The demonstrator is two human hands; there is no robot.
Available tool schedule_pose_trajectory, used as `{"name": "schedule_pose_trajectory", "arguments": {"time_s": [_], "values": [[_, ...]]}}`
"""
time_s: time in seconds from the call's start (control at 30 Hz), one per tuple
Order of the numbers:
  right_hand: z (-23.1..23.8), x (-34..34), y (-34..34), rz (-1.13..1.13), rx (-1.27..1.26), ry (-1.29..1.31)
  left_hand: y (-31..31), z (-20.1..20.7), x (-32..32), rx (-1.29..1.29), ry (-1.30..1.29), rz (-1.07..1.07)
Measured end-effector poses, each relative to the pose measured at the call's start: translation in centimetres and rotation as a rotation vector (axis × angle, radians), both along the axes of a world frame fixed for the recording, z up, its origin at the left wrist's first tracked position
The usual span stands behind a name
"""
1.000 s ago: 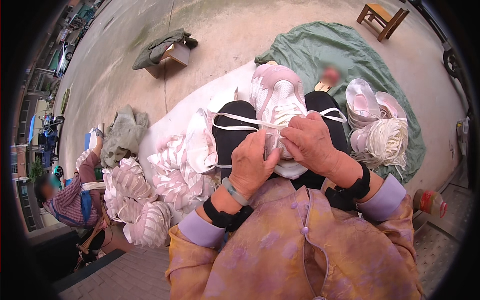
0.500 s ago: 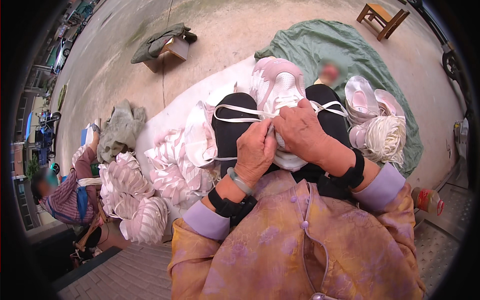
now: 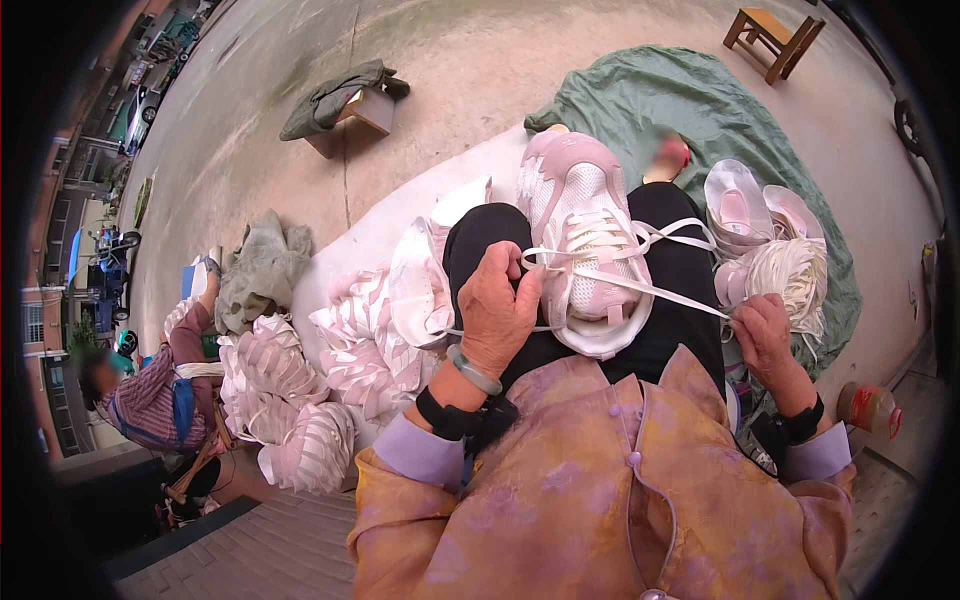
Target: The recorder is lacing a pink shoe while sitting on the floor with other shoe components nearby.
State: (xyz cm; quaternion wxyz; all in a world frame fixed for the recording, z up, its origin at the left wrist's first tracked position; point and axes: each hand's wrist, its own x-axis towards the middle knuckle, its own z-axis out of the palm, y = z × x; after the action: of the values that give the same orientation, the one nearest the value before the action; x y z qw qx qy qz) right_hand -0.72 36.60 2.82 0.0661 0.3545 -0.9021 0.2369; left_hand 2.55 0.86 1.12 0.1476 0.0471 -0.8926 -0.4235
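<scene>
A pink and white sneaker (image 3: 584,160) rests across my lap between my black-trousered knees, its toe pointing away from me. White lacing crosses its tongue. My left hand (image 3: 497,315) is at the shoe's left side, thumb and forefinger pinched on a loop of the shoelace. Out to the right, my right hand (image 3: 765,342) grips the other stretch of white shoelace (image 3: 685,301), which runs taut from the shoe. More lace curls loosely over my right knee.
Pink and white shoe uppers (image 3: 365,335) lie in piles to the left. At right, on a green cloth (image 3: 640,90), are more uppers (image 3: 733,190) and a bundle of white laces (image 3: 790,280). A plastic bottle (image 3: 868,408) lies beyond my right elbow. Another person (image 3: 150,400) sits far left.
My hands were together over the shoe's opening. The right has swung out to the right, drawing lace with it, and the left has shifted slightly left, uncovering the laced tongue.
</scene>
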Motion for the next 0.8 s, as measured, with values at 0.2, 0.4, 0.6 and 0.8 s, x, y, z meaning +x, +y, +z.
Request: {"name": "schedule_pose_trajectory", "arguments": {"time_s": [0.2,0.4,0.6,0.8], "values": [[0.1,-2.0,-4.2,0.014,-0.033,0.003,-0.6,0.1,-1.7,0.092,0.015,-0.021],[0.2,-2.2,-8.6,0.147,-0.215,0.020,-1.7,2.4,-2.2,1.087,-0.393,-0.192],[-1.7,-2.1,-9.2,0.231,-0.200,0.001,-1.5,2.3,-2.9,1.249,-0.450,-0.279],[-0.2,-1.9,-8.6,0.206,-0.321,-0.160,-1.3,1.7,-2.9,1.152,-0.396,-0.216]]}}
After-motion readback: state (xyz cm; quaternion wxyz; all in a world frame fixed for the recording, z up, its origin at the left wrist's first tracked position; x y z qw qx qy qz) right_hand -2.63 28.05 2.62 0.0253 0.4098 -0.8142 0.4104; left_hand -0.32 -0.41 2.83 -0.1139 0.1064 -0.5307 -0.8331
